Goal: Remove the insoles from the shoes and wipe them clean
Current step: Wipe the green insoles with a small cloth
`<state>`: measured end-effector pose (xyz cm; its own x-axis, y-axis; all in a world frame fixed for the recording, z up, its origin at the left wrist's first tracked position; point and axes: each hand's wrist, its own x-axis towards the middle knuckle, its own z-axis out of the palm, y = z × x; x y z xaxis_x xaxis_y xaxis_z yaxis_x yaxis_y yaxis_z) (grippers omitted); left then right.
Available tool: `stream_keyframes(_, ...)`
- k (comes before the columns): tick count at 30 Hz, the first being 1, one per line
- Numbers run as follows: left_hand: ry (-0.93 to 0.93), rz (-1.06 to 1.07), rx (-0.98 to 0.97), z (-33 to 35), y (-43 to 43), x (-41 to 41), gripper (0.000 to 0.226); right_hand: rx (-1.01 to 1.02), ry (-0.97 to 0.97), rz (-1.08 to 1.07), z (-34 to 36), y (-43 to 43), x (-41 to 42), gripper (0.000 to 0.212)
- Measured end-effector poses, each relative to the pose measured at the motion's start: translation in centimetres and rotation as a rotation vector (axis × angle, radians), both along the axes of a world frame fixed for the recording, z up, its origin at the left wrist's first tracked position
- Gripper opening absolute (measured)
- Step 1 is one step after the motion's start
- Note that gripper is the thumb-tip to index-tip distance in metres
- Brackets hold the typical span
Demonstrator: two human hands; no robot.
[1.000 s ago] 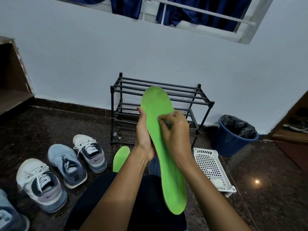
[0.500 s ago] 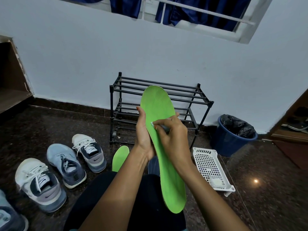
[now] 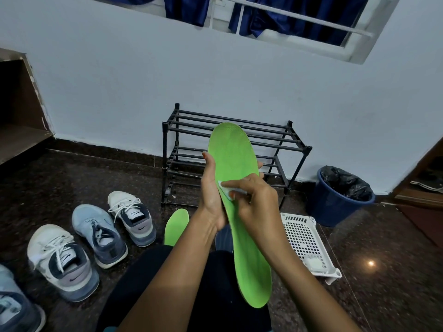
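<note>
A long bright green insole [image 3: 233, 164] stands upright in front of me, its heel end low over my lap. My left hand [image 3: 212, 190] grips its left edge at mid-length, fingers wrapped behind it. My right hand [image 3: 257, 200] pinches a small white wipe [image 3: 226, 188] and presses it against the insole's face near the left edge. A second green insole [image 3: 176, 226] lies on the floor beyond my knee. Several grey and white sneakers [image 3: 130, 216] stand in a row on the floor at the left.
A black metal shoe rack [image 3: 294, 140] stands against the white wall behind the insole. A white perforated basket [image 3: 304, 240] lies on the floor at the right, and a blue bin [image 3: 335, 202] with a black liner stands beyond it. The floor is dark polished stone.
My right hand has slid the wipe leftward and slightly down across the insole, from the middle to its left edge. The left hand keeps its hold.
</note>
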<state>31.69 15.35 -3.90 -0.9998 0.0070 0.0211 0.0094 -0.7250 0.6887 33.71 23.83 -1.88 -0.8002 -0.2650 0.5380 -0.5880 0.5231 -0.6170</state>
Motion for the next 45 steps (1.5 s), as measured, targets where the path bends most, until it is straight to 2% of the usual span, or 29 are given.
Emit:
stream_keyframes(5, -0.033, -0.019, 0.025, 0.0, -0.1, -0.1, 0.09, -0.011, -0.003, -0.04, 0.5, -0.7, -0.7, 0.027)
stream_keyframes(13, -0.019, -0.032, 0.092, 0.1, -0.2, 0.0, 0.089, 0.034, -0.078, 0.104, 1.1, 0.2, -0.3, 0.02)
stream_keyframes(23, 0.003, -0.012, 0.078, 0.4, 0.1, 0.2, 0.09, -0.014, 0.052, -0.03, 0.6, -0.7, -1.9, 0.02)
stream_keyframes(29, -0.018, -0.021, 0.071, 0.2, -0.1, 0.1, 0.09, -0.04, -0.046, 0.045, 0.3, -0.3, -0.4, 0.022)
stream_keyframes(38, 0.011, 0.008, 0.022, 0.2, 0.0, 0.0, 0.082, -0.047, 0.035, -0.028, 0.2, -0.8, -1.3, 0.015)
stream_keyframes(45, -0.022, 0.012, 0.033, 0.1, -0.3, 0.0, 0.089, -0.062, -0.045, 0.058, 0.1, -0.2, 0.1, 0.021)
